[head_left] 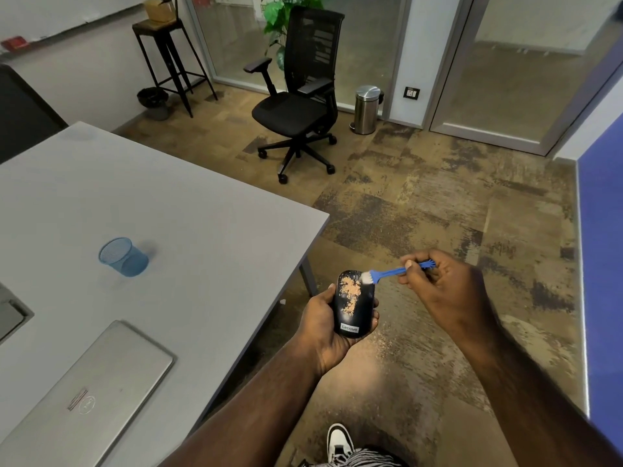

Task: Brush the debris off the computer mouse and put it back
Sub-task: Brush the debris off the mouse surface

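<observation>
Left hand [325, 326] cups the computer mouse [353, 304] from below, fingers curled round its sides, held in the air just off the table's corner, above the floor. Tan debris [350, 293] speckles the mouse's black top. Right hand [438, 284] pinches the blue brush [392, 273] by its handle; white bristles touch the mouse's far end. On the grey table [202, 214]: closed silver laptop [87, 396] nearest, blue mesh cup [123, 257] lying tipped beyond it. Farther off, black office chair [300, 96], steel bin [366, 109].
</observation>
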`<state>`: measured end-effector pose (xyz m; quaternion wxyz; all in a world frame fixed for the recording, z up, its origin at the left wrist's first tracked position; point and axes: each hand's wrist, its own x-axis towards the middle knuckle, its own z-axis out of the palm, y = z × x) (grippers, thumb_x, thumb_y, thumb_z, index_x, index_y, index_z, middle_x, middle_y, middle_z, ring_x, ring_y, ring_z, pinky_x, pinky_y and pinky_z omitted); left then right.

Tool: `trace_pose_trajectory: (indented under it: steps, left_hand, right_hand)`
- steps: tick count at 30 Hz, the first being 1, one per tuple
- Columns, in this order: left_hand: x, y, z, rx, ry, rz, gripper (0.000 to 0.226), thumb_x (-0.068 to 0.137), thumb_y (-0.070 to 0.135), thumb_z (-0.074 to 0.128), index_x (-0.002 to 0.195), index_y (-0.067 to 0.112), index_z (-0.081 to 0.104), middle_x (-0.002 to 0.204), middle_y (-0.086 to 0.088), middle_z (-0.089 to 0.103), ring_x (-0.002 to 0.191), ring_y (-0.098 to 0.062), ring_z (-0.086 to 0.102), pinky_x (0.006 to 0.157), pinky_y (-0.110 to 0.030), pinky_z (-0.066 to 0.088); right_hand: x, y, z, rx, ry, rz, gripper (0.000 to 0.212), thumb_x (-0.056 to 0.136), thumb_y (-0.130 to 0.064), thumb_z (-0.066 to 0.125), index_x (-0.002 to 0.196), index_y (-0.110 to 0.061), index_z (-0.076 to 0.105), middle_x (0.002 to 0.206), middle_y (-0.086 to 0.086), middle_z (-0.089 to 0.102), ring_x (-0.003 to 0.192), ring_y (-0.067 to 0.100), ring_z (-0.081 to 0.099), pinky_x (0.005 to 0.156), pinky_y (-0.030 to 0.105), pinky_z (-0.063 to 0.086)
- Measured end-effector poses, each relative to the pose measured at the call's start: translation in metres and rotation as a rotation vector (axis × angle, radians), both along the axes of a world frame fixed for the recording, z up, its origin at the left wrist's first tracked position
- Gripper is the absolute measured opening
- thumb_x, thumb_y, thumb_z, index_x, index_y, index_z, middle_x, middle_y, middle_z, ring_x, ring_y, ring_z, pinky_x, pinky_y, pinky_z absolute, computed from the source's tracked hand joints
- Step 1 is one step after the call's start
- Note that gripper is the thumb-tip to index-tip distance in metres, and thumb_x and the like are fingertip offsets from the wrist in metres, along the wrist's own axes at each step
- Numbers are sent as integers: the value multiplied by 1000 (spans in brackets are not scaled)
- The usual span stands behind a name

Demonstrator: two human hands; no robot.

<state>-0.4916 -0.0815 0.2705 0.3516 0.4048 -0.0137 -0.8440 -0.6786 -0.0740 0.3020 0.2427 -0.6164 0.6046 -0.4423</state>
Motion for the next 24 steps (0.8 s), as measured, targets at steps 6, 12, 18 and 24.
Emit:
trace_pose_trajectory:
  steps: [6,12,18,24]
  left_hand:
    - [-1,0,-1,6,-6,-8,61,102,41,24,110,-5,64,88,-24,68,71,-31,64,61,-33,59]
    - [-1,0,-1,17,-9,-18,61,102,42,26,109,-4,65,88,-24,68,71,-31,64,62,-34,59]
    - [1,-2,0,8,-18,-7,61,102,41,25,113,-5,63,88,-23,68,75,-32,62,61,-34,59]
    - [4,-4,1,11,3,19,58,102,40,25,123,-3,58,88,-25,68,74,-32,62,62,-33,58]
  right_hand:
    - [-4,-4,-1,-3,-73,-21,13,86,-44,57,91,-49,68,82,-20,75,75,-1,74,67,29,63]
    - [-6,-8,-3,5,12,-52,14,90,-38,56,97,-46,65,77,-12,74,71,9,74,64,47,62]
    - [-7,-3,5,9,17,86,19,90,-37,60,95,-54,66,86,-22,74,77,-4,73,65,23,61]
    - [-16,1,8,5,18,155,20,93,-28,63,94,-48,67,85,-21,75,76,-5,72,62,15,56]
